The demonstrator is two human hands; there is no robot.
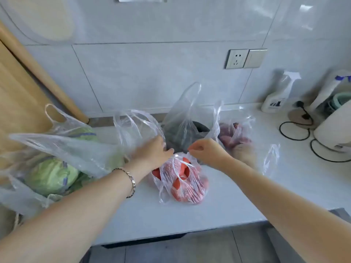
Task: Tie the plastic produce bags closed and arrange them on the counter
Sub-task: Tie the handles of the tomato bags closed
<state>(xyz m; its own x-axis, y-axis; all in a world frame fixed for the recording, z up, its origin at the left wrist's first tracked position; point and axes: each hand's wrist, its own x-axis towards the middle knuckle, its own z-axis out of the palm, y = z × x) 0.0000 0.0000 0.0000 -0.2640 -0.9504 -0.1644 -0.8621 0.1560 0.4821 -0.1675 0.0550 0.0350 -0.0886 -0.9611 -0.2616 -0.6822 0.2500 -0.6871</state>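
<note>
Hands at the mouth of the tomato bag

Tomatoes fill the clear tomato bag (182,179), which lies on the white desk (237,186) near its front edge, in the middle of the view. Both hands meet just above its gathered top. The left hand (152,152), with a bracelet (131,179) on its wrist, has its grip closed on a twisted handle strip of that bag. The right hand (207,150) pinches the other strip between thumb and fingers, its grip narrow and holding plastic.

To the left, a large clear cabbage bag (57,160) with green cabbage inside stands open, its handles loose. Behind the hands a bag with dark contents (182,130) stands upright and untied, one handle sticking up. Just right of it lies a bag of reddish-purple produce (233,135), also open.

Far right, against the tiled wall, stand a spray bottle (277,95) and a white appliance (334,118) with black cords beside it.
</note>
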